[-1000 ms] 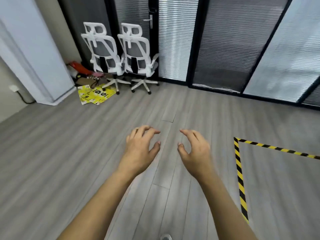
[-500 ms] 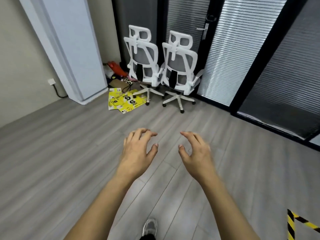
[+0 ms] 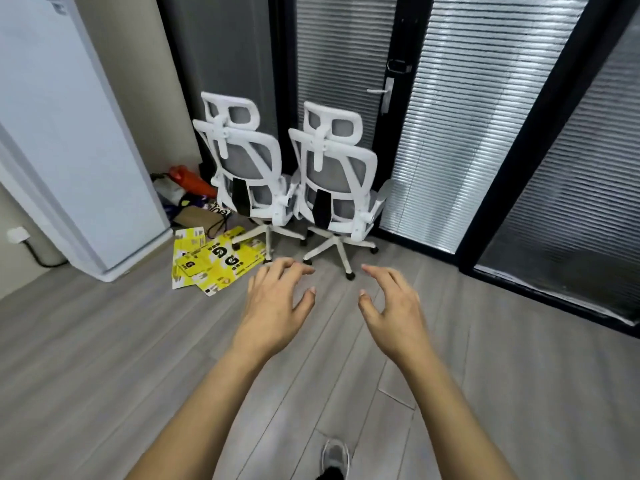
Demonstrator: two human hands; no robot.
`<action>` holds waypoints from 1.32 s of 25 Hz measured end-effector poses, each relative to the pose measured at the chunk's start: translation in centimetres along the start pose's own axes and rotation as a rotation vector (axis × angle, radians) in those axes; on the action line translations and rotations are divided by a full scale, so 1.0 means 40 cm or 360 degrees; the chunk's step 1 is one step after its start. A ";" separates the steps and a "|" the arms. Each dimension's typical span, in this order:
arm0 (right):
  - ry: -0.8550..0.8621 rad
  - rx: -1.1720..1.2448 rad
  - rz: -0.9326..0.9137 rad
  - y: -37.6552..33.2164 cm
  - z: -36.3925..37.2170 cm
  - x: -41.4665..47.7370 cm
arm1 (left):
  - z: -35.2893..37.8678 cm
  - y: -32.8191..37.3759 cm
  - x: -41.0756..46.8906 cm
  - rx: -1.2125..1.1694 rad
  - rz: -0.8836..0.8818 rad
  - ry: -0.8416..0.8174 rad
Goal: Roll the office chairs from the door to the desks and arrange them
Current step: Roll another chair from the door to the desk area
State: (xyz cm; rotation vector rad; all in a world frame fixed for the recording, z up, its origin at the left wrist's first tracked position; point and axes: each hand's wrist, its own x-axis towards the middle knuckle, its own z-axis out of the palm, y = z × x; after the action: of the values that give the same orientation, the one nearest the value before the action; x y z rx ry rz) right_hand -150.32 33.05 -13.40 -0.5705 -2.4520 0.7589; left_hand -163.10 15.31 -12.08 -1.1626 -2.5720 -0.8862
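I see grey plank floor [image 3: 104, 358]; two white office chairs [image 3: 332, 181] side by side against the glass door [image 3: 346, 64]. Left hand [image 3: 273, 306] and right hand [image 3: 394, 310] hover empty, fingers loosely spread. Yellow cartons [image 3: 211, 265] lie beside them.

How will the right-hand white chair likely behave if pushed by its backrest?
The right chair will probably roll easily: its star base sits on casters over a smooth floor. Pushed high at the headrest, it may swivel or tilt. Its mesh back suggests modest weight.
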 end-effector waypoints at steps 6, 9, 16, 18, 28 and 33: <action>0.0020 0.0101 -0.0044 0.153 0.169 0.602 | 0.150 -0.180 0.538 0.0035 -0.0020 -0.0013; 0.0000 0.0110 -0.0051 0.183 0.248 0.850 | 0.190 -0.289 0.746 0.0073 -0.0057 0.0000; 0.0116 0.0044 0.0105 0.292 0.429 1.345 | 0.347 -0.561 1.285 -0.0031 0.0047 -0.0083; 0.0153 0.0021 0.0141 0.317 0.472 1.458 | 0.392 -0.630 1.420 -0.0034 0.0093 -0.0149; 0.0206 -0.0059 0.0416 0.544 0.677 1.904 | 0.643 -0.891 1.961 0.0025 0.0159 -0.0537; 0.0043 -0.0374 0.0480 0.658 0.778 2.040 | 0.752 -0.996 2.111 0.0080 0.0173 -0.0587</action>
State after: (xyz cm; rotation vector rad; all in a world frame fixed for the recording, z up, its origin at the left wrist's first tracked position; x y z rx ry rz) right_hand -225.88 83.04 -24.00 -1.0502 -2.4767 0.5714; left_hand -247.16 65.06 -20.94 -1.5606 -2.7544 -0.6279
